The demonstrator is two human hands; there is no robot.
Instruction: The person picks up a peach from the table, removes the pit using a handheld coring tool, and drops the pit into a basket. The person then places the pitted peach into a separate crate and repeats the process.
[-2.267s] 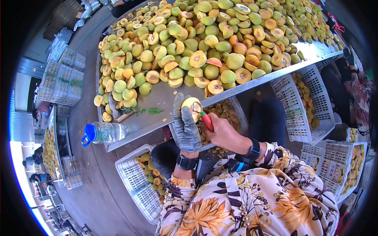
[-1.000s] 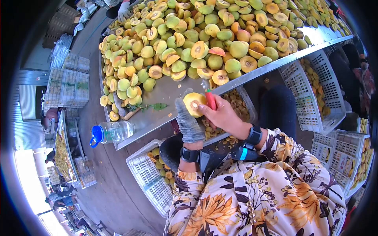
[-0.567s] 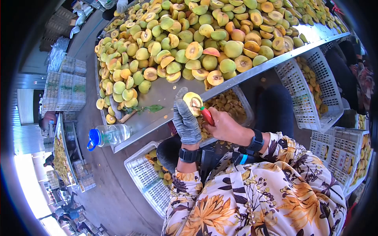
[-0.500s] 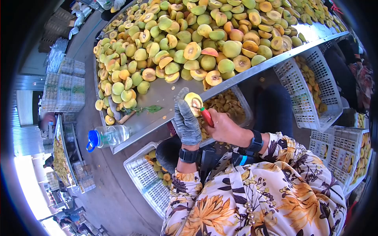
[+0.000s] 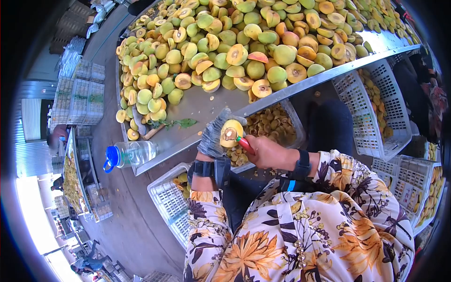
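Observation:
My left hand [image 5: 213, 137], in a grey glove, holds a halved yellow peach [image 5: 232, 127] with its cut face and brown centre turned up. My bare right hand [image 5: 271, 153] is closed round a red-handled pitting tool [image 5: 246, 146] with a green collar. The tool's tip meets the cut face near the pit hollow, and its working end is too small to make out. Beyond my hands a heap of halved peaches [image 5: 206, 70] covers much of a metal table [image 5: 199, 105].
Below the table edge sits a crate of peach pieces [image 5: 292, 123]. White baskets stand near my left arm [image 5: 168, 199] and at the right [image 5: 392, 115]. A clear bottle with a blue lid [image 5: 136, 153] is by the table corner, near a leafy twig [image 5: 181, 123].
My left hand has moved lower and tilted, bringing the peach half down slightly. The tool stays at its cut face, its handle pointing a little differently. The view has shifted slightly.

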